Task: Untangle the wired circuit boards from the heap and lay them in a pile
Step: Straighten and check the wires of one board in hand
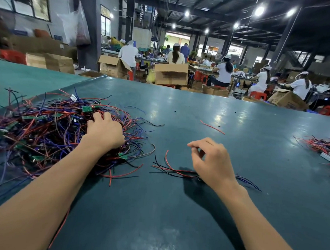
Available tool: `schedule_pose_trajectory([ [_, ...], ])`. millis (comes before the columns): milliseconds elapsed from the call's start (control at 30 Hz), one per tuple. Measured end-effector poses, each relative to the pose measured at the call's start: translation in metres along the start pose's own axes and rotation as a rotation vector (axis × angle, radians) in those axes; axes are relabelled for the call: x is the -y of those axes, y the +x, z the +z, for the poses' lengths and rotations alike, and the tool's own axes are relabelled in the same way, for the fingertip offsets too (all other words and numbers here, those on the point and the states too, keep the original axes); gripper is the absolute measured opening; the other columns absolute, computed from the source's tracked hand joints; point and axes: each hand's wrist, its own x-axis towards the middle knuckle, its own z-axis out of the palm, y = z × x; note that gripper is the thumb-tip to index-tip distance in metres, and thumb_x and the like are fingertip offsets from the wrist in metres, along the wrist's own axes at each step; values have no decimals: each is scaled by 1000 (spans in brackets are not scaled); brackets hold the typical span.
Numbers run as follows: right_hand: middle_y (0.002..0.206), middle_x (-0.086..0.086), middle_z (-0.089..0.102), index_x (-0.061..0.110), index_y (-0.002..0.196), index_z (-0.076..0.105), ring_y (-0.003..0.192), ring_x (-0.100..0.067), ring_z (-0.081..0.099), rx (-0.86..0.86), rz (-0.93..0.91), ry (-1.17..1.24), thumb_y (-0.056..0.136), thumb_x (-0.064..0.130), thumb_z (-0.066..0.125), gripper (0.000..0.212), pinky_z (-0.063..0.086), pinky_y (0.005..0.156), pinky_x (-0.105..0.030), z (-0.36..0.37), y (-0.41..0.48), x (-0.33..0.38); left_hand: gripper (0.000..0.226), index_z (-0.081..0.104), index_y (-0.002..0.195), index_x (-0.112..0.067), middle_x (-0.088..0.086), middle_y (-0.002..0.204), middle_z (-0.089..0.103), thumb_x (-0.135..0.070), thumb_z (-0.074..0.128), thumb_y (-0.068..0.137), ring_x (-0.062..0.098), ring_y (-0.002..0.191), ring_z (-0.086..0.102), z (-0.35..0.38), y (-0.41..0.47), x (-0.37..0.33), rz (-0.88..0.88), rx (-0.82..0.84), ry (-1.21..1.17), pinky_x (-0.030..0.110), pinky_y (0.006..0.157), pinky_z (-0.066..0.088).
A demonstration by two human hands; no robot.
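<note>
Left hand (104,130) digs into the heap (45,130) on the left of the worktop (199,111), fingers curled round a clump of wires, probably to draw one board free. Right hand (213,163) hovers loosely curled, empty, over a separated wired board (174,170); the pile (325,146) lies far right.
</note>
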Motion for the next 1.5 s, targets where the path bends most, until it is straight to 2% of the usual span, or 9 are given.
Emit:
schedule_pose_trajectory([
  [133,85,3,70,15,88,78,59,-21,62,-19,-21,21,82,-5,71,22,48,78,-42,-5,-4,1,44,60,126,-8,20,135,46,-37,60,93,43,127,39,3,6,2,-32,-94,-48,51,103,38],
  [300,84,3,70,14,88,78,60,-21,61,41,-46,50,81,-6,72,22,50,77,-43,-2,-7,5,60,55,134,-13,21,148,38,-57,54,93,46,135,33,-1,12,-4,-108,30,-60,54,107,32],
  [400,84,4,71,14,88,78,60,-20,61,65,-68,48,81,-5,72,22,50,76,-43,-1,-9,6,54,53,136,-17,23,149,38,-49,55,94,46,135,33,-7,14,-10,-118,54,-50,54,107,29],
  [600,86,2,72,13,89,78,62,-21,62,87,-60,78,80,-6,73,21,51,77,-44,-1,-7,7,42,57,116,-21,14,128,45,-54,54,90,37,120,38,-27,-5,-18,82,-204,117,49,97,31],
  [767,86,0,72,11,90,78,63,-22,62,120,-70,100,81,-5,71,20,52,77,-45,-2,-7,14,27,74,99,-25,-3,97,71,-41,80,78,18,92,65,-42,-25,-16,451,376,-17,30,81,54],
  [1000,86,0,71,11,91,79,63,-24,63,145,-58,114,83,-4,69,20,52,79,-43,-4,-7,16,16,74,91,-12,8,89,74,-22,75,78,26,89,69,-48,-33,-20,486,312,126,35,73,57],
  [1200,84,2,68,13,91,79,63,-30,60,141,-35,146,85,-3,67,21,51,77,-41,1,-9,15,13,73,97,-28,-6,88,74,-22,76,86,14,84,69,-81,-31,-5,510,77,-462,25,77,53],
  [1333,85,1,69,13,92,78,63,-29,60,123,-24,178,86,-3,67,20,51,78,-44,3,-9,15,41,61,126,-19,4,92,77,-14,76,88,17,79,75,-102,-25,2,498,-14,-918,40,77,60],
  [1500,85,-2,69,11,94,77,62,-28,58,126,0,195,87,-2,68,18,52,77,-47,5,-10,15,62,47,142,-17,16,100,76,-7,74,87,33,88,76,-103,-17,10,369,94,-1298,53,82,58],
])
